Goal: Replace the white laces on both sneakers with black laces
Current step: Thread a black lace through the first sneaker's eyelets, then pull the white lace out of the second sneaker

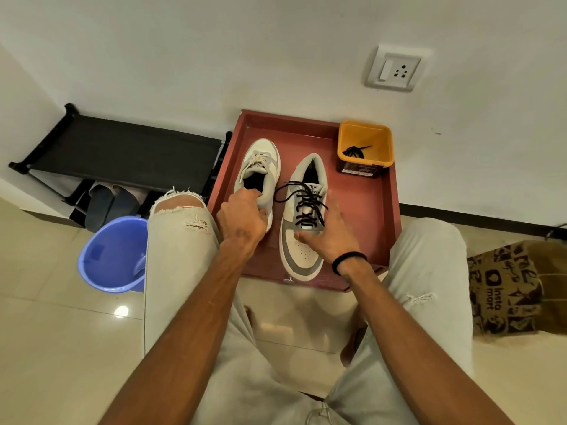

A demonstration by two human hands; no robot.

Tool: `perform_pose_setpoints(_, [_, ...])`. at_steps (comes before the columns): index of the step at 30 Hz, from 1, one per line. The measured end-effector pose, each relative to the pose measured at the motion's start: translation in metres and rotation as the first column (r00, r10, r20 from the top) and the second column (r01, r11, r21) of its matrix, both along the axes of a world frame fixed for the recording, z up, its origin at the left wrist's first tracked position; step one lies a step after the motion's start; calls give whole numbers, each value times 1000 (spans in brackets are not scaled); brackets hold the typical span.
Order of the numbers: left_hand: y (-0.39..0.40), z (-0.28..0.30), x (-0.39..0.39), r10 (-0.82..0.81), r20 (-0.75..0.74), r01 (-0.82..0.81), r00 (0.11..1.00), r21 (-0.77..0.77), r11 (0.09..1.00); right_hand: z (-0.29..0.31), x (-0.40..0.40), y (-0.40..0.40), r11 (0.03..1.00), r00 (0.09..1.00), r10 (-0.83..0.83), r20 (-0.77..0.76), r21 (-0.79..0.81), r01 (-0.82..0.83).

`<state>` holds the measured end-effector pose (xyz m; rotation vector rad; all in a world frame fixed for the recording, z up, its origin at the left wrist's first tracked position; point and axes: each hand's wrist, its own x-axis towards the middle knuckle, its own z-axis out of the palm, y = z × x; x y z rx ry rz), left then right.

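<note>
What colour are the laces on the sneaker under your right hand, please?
Black, threaded through the right-hand sneaker; the head view shows the laces clearly.

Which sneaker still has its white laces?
The sneaker on the left, gripped by the left hand; the sneaker on the right already wears black laces.

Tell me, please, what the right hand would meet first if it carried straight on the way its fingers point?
Probably the black laces on the right-hand sneaker: the right hand lies open over its toe, fingers aimed up the shoe. Depth is unclear.
</note>
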<state>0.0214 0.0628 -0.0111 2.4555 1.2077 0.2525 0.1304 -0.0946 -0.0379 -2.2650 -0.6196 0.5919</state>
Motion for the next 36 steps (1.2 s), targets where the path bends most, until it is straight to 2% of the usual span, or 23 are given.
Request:
perform_pose_setpoints(4, [-1, -1, -2, 8, -15, -8, 1000, 6, 1000, -7, -2, 11, 997, 988, 10, 157, -78, 2])
perform_pose_setpoints(9, [1, 3, -4, 46, 43, -48, 998, 30, 998, -16, -1, 29, 989, 974, -35, 222, -135, 66])
perform_pose_setpoints(12, [1, 7, -6, 54, 91, -59, 994, 57, 997, -17, 1, 47, 991, 973, -57, 223, -102, 82])
perform_pose_setpoints(15, [2, 10, -11, 44, 125, -55, 991, 86, 995, -16, 1, 69, 994, 980, -89, 180, -41, 97])
perform_pose_setpoints(18, [2, 12, -17, 33, 179, -55, 983, 120, 991, -17, 4, 87, 990, 991, -125, 45, 76, 121])
perform_pose_setpoints(22, [6, 17, -25, 87, 278, -137, 957, 166, 977, -37, 15, 106, 972, 992, 13, -122, 234, 16])
perform_pose_setpoints(25, [10, 17, -26, 107, 317, -176, 942, 199, 964, -30, 20, 117, 973, 986, 95, -135, 222, -63])
perform_pose_setpoints(29, [8, 13, -23, 21, 359, -109, 933, 228, 967, -4, 25, 116, 952, 928, 280, -248, 197, -235])
perform_pose_setpoints(32, [-3, 9, -15, -81, 352, -13, 932, 258, 966, 6, 25, 102, 959, 925, 217, -312, 247, -141])
perform_pose_setpoints(36, [-25, 9, -3, -224, 312, 135, 923, 282, 950, 27, 22, 67, 936, 922, 45, -385, 339, 96])
